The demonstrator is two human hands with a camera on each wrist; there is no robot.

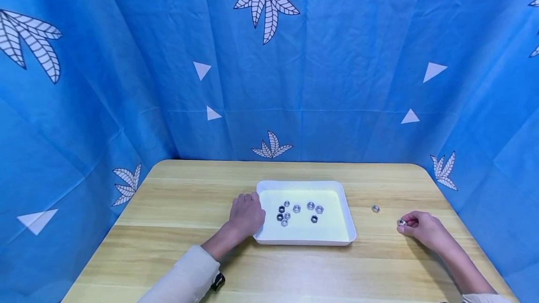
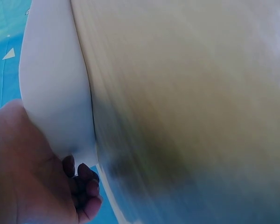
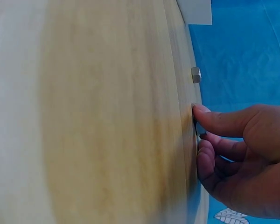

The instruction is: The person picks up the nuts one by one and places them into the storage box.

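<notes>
A white tray (image 1: 305,241) holds several hex nuts, silver ones such as a nut (image 1: 296,209) and dark ones such as a nut (image 1: 314,219). My left hand (image 1: 246,214) grips the tray at its left edge; its fingers (image 2: 89,186) curl beside the tray's outer wall (image 2: 58,79) in the left wrist view. Off to the tray's right, my right hand (image 1: 423,230) pinches a silver nut (image 1: 402,222) between thumb and fingers, close to the tabletop. Another silver nut (image 1: 375,209) lies on the table between the tray and this hand.
The wooden table (image 1: 202,191) has rounded far corners. Blue patterned cloth (image 1: 345,60) hangs behind it and along both sides. A small black object (image 1: 217,282) shows at the left sleeve.
</notes>
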